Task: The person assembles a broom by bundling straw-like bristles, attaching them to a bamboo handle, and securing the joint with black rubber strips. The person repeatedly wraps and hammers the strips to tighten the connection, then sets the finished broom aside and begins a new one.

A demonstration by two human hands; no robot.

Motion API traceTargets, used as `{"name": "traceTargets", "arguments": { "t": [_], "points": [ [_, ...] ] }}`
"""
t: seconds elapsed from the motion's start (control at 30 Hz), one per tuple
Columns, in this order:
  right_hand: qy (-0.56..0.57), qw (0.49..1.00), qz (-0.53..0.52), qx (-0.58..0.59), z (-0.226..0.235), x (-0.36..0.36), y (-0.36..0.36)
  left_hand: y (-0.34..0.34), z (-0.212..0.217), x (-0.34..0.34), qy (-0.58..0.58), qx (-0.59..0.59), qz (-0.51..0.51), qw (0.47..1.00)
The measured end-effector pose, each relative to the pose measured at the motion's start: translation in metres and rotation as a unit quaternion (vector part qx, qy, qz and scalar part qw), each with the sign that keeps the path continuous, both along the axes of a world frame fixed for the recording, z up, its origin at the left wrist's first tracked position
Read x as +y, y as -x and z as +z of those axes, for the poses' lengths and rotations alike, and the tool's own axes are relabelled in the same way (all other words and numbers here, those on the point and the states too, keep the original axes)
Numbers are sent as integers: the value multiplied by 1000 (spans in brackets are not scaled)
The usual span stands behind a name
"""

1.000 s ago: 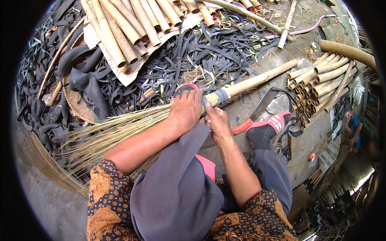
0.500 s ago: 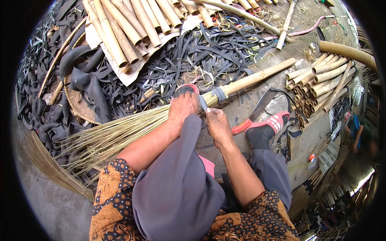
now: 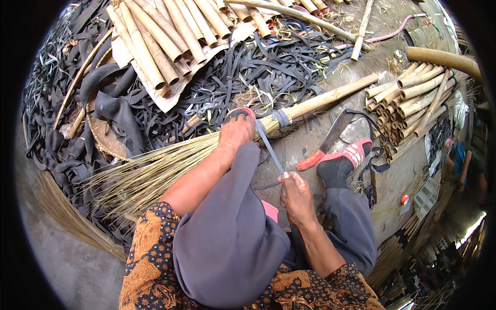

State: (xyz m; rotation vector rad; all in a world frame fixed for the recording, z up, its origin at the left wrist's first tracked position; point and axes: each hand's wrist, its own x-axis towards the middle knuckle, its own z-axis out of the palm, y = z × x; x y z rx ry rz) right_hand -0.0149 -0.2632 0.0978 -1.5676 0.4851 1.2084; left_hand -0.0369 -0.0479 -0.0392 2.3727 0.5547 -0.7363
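Observation:
A stick broom (image 3: pixel 170 165) lies slantwise before me, its thin bristles fanning out to the left. Its bamboo handle (image 3: pixel 336 96) points to the far right. Grey rubber wrapping (image 3: pixel 281 119) circles the joint of bristles and handle. My left hand (image 3: pixel 237 132) is closed over the bristle bundle beside my sandalled foot, its fingertips partly hidden. From the bundle, a grey rubber strip (image 3: pixel 269 148) runs taut toward me. The strip's near part is pinched in my right hand (image 3: pixel 298 199), held apart from the broom.
A knife (image 3: pixel 335 133) with a red handle lies beside my right foot in a pink sandal (image 3: pixel 355 153). Black rubber strips (image 3: pixel 268 70) heap beyond the broom. Bamboo tubes (image 3: pixel 170 39) lie on them; another bamboo stack (image 3: pixel 408 103) stands right. Loose bristles (image 3: pixel 77 219) lie at left.
My right hand has moved toward me and slightly right, drawing the rubber strip out into a longer, straight length. My left hand stays on the bundle.

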Motion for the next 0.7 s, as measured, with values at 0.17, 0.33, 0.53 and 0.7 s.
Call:
{"name": "traceTargets", "arguments": {
  "t": [0.17,0.33,0.53,0.7],
  "points": [
    [20,999,0,25,11,-21,12,-6,5,6,19,4,-6,1000],
    [1,1000,0,3,-12,-24,9,-5,12,9,32,-25,-11,999],
    [0,997,71,-3,-18,-29,-4,1,9,14,44,-35,-26,998],
    [-7,992,128,-18,-22,-51,1,-1,11,27,111,-39,-6,993]
  ]
}}
